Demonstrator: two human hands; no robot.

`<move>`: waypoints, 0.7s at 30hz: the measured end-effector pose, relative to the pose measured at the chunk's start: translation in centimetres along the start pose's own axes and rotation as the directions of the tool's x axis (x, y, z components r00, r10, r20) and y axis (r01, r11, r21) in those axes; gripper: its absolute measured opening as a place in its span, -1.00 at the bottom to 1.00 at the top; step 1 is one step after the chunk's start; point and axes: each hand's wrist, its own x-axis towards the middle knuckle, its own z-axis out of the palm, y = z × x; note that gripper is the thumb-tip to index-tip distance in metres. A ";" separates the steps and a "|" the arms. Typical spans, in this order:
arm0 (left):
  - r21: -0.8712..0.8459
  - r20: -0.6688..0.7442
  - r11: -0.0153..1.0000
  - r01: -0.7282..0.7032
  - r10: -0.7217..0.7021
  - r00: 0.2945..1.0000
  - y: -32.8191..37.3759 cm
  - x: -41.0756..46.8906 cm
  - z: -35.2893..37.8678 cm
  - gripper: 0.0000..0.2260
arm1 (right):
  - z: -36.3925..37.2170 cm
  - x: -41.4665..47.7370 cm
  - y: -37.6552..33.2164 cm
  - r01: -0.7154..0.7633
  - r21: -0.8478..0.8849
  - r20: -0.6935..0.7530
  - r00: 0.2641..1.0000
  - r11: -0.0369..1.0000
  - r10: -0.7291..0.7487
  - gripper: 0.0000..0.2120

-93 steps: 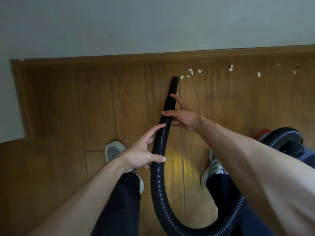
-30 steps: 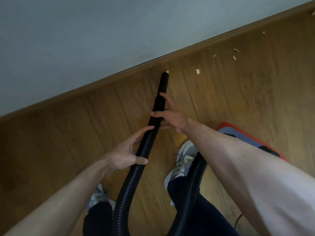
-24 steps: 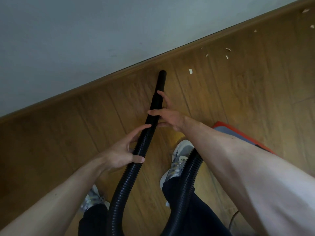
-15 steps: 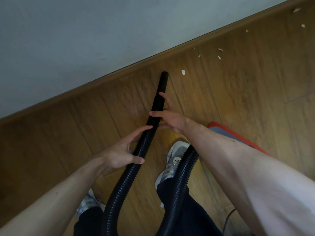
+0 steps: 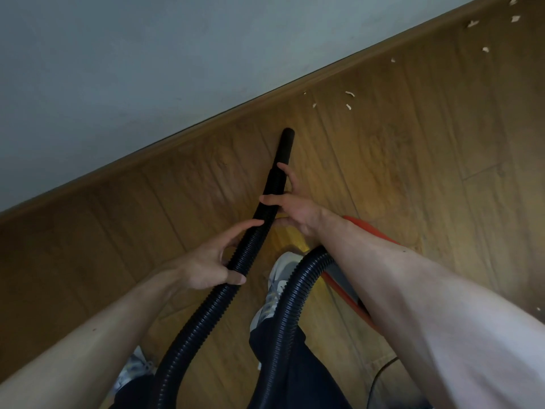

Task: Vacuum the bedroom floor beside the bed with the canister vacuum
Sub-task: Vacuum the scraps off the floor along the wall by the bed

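Note:
A black ribbed vacuum hose (image 5: 206, 314) runs up from the bottom of the view and ends in a smooth black nozzle (image 5: 285, 146) whose tip rests on the wooden floor (image 5: 413, 172) near the baseboard. My left hand (image 5: 212, 267) grips the ribbed hose with its forefinger stretched along it. My right hand (image 5: 290, 206) holds the hose higher up, where it joins the nozzle. Small pale paper scraps (image 5: 348, 100) lie on the floor to the right of the nozzle tip. The canister vacuum (image 5: 345, 278), grey with an orange rim, sits mostly hidden behind my right forearm.
A wooden baseboard (image 5: 206, 122) runs diagonally under a pale wall (image 5: 147, 69). More scraps (image 5: 514, 19) lie at the top right. My shoes (image 5: 277, 278) stand on the floor between the hose loops. A thin cord (image 5: 380, 376) trails at the lower right.
The view has swung left and the nozzle has moved away from the wall; the scrap beside its tip is gone. Both hands keep the same hold on the hose.

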 end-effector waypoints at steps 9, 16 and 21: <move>0.061 0.002 0.998 -0.005 0.005 1.000 2.3 1.9 -0.5 -0.13 | -1.8 0.6 -1.8 0.025 0.045 -0.014 1.000 0.999 -0.024 -0.14; 0.092 -0.024 0.996 -0.021 0.024 0.999 3.5 3.8 -0.3 -0.11 | -3.3 1.0 -3.2 0.031 0.026 -0.012 0.999 0.999 -0.030 -0.14; 0.100 -0.031 0.995 -0.030 0.033 0.999 4.3 5.0 -0.4 -0.09 | -4.1 1.5 -4.5 0.040 0.019 -0.014 0.999 0.999 -0.040 -0.14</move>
